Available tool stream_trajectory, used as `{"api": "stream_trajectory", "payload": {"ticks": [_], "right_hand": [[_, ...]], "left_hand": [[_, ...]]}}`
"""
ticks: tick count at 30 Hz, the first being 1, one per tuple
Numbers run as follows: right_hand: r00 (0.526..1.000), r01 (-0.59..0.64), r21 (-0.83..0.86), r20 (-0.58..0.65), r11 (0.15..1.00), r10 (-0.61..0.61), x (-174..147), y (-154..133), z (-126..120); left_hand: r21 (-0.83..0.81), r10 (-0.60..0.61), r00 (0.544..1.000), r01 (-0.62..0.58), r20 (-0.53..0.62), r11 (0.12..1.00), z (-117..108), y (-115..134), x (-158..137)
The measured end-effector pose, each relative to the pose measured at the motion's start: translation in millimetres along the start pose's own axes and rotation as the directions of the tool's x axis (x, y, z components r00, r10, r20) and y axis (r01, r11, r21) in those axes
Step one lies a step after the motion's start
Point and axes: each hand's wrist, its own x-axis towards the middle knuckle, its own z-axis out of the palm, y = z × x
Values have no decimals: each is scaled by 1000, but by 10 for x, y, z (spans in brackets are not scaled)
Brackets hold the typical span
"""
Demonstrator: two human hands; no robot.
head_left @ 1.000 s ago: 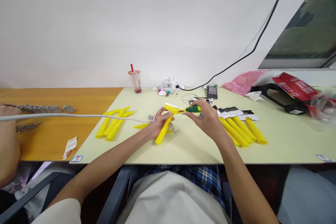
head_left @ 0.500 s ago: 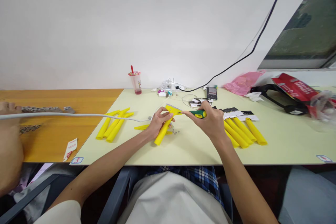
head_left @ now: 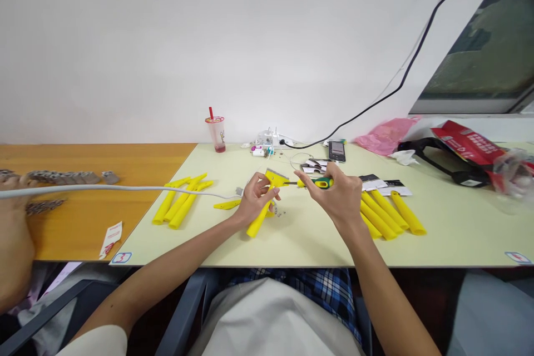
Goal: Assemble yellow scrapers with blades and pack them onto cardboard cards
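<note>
Your left grip [head_left: 255,198] wrapped round yellow scraper [head_left: 259,221], over counter [head_left: 459,228], head toward one o'clock. Right grip [head_left: 339,194] pinching green screwdriver [head_left: 324,183], shaft reaching scraper's head from three. Scraper looks light, stiff, maybe slippery: hold its shaft, clear of thin head edge. Small metal bits [head_left: 279,214] just beside, four o'clock. Yellow handles [head_left: 187,206] at nine, further handles [head_left: 408,214] at three. Drink cup [head_left: 216,134] at eleven, pale wall [head_left: 208,39] at twelve.

White wall [head_left: 167,39], plain, evenly lit. Window [head_left: 488,61] upper right, pane dark grey-green, grey frame [head_left: 463,106] beneath. Pale tabletop [head_left: 308,242] against wall; orange wood tabletop [head_left: 146,169] adjoining at left. Grey chair arm [head_left: 183,314] below front edge; deep shadow underneath.
</note>
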Motion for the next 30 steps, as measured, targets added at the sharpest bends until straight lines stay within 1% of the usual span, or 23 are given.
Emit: {"api": "stream_trajectory", "payload": {"ticks": [3,5,7,9,11,14,16,17,20,23,27,30], "right_hand": [[997,-45,-30,57,999,46,8,-2,-2],[988,-54,12,146,998,52,23,2,-32],[963,-34,111,269,993,3,38,12,-80],[923,-6,232,376,973,-84,48,28,-132],[883,4,343,440,939,-164,54,47,-169],[833,-26,471,499,882,-241,67,65,-200],[820,-20,505,503,863,-275,85,68,-229],[824,4,511,486,860,-292,95,66,-253],[852,137,510,376,849,-363,117,37,-361],[856,234,499,301,834,-420,112,-30,-477],[849,267,542,260,797,-461,84,-121,-547],[859,253,547,252,798,-445,83,-128,-565]], "left_hand": [[28,26,1000,-26,-9,999,0,-10,-22],[53,44,999,-43,-13,998,5,-17,-32],[65,48,999,-47,-20,997,13,-21,-38],[52,34,999,-32,-31,998,20,-19,-34],[24,11,999,-10,-50,1000,23,-12,-18],[-12,-35,993,34,-111,999,19,1,23],[-37,-72,987,68,-143,997,18,6,48],[-53,-90,986,83,-142,995,20,7,57],[-91,-123,988,115,-88,989,47,4,57],[-81,-136,990,133,-45,988,87,7,29],[-47,-118,993,116,-28,992,115,41,2],[-40,-100,994,99,-37,994,115,64,5]]}}
